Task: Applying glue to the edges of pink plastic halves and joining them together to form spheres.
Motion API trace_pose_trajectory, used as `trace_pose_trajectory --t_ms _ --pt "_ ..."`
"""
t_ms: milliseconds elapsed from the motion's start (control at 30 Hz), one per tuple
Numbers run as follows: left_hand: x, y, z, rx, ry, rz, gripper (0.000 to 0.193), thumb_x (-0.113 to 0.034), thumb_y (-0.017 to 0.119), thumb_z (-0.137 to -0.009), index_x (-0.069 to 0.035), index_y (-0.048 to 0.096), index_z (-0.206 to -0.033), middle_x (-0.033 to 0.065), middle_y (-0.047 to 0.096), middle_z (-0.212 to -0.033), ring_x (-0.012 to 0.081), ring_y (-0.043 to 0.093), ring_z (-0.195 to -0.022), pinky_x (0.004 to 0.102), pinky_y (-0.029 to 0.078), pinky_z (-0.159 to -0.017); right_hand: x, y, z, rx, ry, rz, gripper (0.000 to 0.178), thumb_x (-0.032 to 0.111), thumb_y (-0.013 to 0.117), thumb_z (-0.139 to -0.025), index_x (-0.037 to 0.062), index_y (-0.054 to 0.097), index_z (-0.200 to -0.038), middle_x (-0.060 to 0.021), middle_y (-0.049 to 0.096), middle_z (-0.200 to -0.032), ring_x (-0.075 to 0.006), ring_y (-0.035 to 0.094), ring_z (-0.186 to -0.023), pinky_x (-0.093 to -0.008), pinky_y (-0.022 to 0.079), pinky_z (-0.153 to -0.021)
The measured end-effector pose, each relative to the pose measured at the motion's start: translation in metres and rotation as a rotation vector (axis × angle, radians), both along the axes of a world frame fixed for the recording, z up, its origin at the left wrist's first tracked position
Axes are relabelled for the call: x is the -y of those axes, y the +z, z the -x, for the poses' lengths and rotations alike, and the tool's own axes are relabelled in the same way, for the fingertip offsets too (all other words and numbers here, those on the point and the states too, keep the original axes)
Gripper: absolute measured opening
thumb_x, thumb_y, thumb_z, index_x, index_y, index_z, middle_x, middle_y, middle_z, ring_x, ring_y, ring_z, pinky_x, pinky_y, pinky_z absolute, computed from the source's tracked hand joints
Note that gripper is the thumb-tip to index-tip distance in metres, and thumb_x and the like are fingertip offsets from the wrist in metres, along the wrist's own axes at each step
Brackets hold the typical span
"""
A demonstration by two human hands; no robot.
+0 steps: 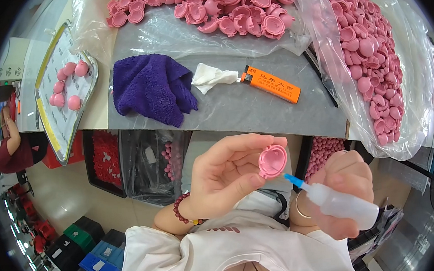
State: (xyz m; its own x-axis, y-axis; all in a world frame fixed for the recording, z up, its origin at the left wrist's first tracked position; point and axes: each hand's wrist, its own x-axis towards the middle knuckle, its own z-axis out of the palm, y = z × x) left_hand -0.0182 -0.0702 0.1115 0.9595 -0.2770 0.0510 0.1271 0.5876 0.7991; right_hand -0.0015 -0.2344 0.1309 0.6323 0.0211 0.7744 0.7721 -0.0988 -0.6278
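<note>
Between the fingertips and thumb of my left hand (225, 177) is a small pink plastic shell (272, 162), its hollow side facing up. My right hand (346, 187) is wrapped round a translucent squeeze bottle (345, 207) with a blue nozzle. The bottle lies tilted, and its tip is close to the lower right rim of the shell; whether they touch I cannot tell. Ahead on the grey table (256, 115) are a folded purple cloth (151, 90), a crumpled white tissue (213, 78) and an orange lighter (271, 85).
Pink shells are heaped on plastic sheeting (170, 43) at the back and in a clear bag (314, 8) at the right. A clipboard (48, 102) with pink round pieces lies left. Below the table stand bins of red parts (107, 161) and pink balls (324, 150). Another person (14, 147) sits far left.
</note>
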Motion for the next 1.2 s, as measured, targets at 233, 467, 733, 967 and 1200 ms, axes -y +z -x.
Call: trace_pose_trajectory --t_ms 233,467,733,967,1200 --pt "0.002 0.001 0.003 -0.029 0.020 -0.011 0.038 0.000 0.055 -0.076 0.004 0.039 -0.111 0.0263 0.047 -0.111 0.0208 0.056 -0.086 0.0314 0.046 -0.075 -0.003 0.001 0.004 -0.059 -0.024 0.065 0.061 0.053 0.039 -0.079 -0.0058 0.054 -0.071 -0.0048 0.039 -0.052 -0.0138 0.034 -0.043 -0.0241 0.020 -0.034" --pt "0.001 0.002 0.003 -0.027 0.020 -0.031 0.038 0.001 0.056 -0.075 0.004 0.040 -0.110 0.0270 0.047 -0.110 0.0213 0.056 -0.089 0.0318 0.046 -0.077 0.000 0.001 -0.001 -0.013 -0.032 0.018 0.057 0.050 0.052 -0.075 -0.0061 0.058 -0.077 -0.0050 0.056 -0.063 -0.0107 0.044 -0.045 -0.0222 0.031 -0.035" --pt "-0.003 0.003 0.002 0.041 -0.005 -0.103 0.037 0.003 0.056 -0.075 0.004 0.042 -0.109 0.0273 0.046 -0.111 0.0240 0.053 -0.097 0.0323 0.044 -0.081 -0.002 0.000 -0.001 0.017 -0.061 0.063 0.061 0.051 0.036 -0.081 -0.0071 0.055 -0.079 -0.0044 0.041 -0.051 -0.0136 0.036 -0.043 -0.0235 0.022 -0.035" --pt "-0.007 0.005 -0.001 0.137 0.025 -0.236 0.038 0.005 0.056 -0.074 0.007 0.042 -0.109 0.0297 0.046 -0.110 0.0266 0.052 -0.099 0.0333 0.044 -0.082 -0.002 0.002 -0.002 -0.016 -0.123 0.119 0.062 0.052 0.035 -0.081 -0.0063 0.055 -0.077 -0.0050 0.042 -0.052 -0.0142 0.037 -0.042 -0.0239 0.023 -0.035" --pt "-0.008 0.001 -0.005 0.440 0.167 -0.564 0.035 0.011 0.056 -0.068 0.006 0.049 -0.103 0.0272 0.049 -0.107 0.0273 0.054 -0.093 0.0313 0.047 -0.075 0.000 -0.005 -0.003 0.029 -0.039 0.065 0.059 0.049 0.038 -0.081 -0.0073 0.052 -0.088 -0.0048 0.042 -0.053 -0.0142 0.039 -0.049 -0.0237 0.025 -0.038"
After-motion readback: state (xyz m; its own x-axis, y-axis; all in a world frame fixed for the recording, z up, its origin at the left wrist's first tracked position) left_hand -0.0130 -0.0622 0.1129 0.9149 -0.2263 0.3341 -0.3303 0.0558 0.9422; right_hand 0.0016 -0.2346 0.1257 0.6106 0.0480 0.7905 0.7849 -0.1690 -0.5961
